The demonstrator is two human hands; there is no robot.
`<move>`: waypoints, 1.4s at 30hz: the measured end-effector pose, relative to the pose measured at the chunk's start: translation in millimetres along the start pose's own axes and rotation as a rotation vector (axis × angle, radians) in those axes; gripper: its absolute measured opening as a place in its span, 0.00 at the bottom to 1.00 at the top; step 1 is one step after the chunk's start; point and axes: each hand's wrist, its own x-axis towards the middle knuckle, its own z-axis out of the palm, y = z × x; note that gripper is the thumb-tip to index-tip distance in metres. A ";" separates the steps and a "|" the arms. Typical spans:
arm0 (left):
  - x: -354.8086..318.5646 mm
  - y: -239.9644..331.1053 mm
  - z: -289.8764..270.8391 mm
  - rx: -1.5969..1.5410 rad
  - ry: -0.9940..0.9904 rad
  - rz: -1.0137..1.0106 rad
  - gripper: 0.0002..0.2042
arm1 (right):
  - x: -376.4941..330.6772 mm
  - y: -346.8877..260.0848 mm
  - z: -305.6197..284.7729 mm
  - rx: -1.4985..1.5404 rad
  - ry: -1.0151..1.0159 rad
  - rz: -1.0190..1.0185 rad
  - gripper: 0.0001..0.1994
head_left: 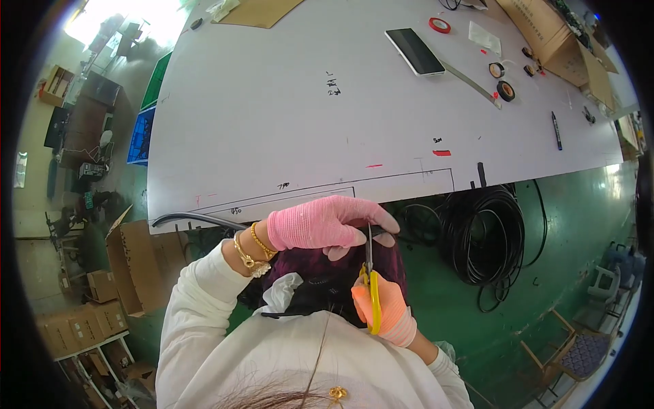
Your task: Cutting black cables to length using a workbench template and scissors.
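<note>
My left hand [325,223], in a pink glove, grips a black cable [197,219] just below the near edge of the white table [293,116]. The cable runs left from the fist along that edge. My right hand [385,308], in an orange glove, holds yellow-handled scissors [371,283] upright. Their blades point up and meet the cable right beside my left fingers. Gold bracelets sit on my left wrist.
A coil of black cable [480,235] lies on the green floor to the right. On the table's far side are a phone [414,51], a metal ruler [470,82], rolls of tape [505,90], a marker [556,131] and a cardboard box [545,34]. Cardboard boxes [133,262] stand at left.
</note>
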 end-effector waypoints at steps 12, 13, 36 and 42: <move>-14.2 9.2 -0.8 0.124 0.010 -0.094 0.19 | -3.8 25.7 -34.7 0.246 0.393 -0.194 0.12; -16.5 5.5 2.5 0.121 -0.002 -0.090 0.19 | -7.0 5.8 -49.7 0.069 0.404 -0.114 0.13; -21.2 -52.2 29.5 -0.755 0.553 0.875 0.11 | 57.3 -129.0 1.8 -0.154 -0.009 -0.752 0.21; -62.1 0.7 4.4 -1.074 0.131 1.041 0.16 | 61.0 -111.3 -18.3 -0.060 -0.082 -0.112 0.10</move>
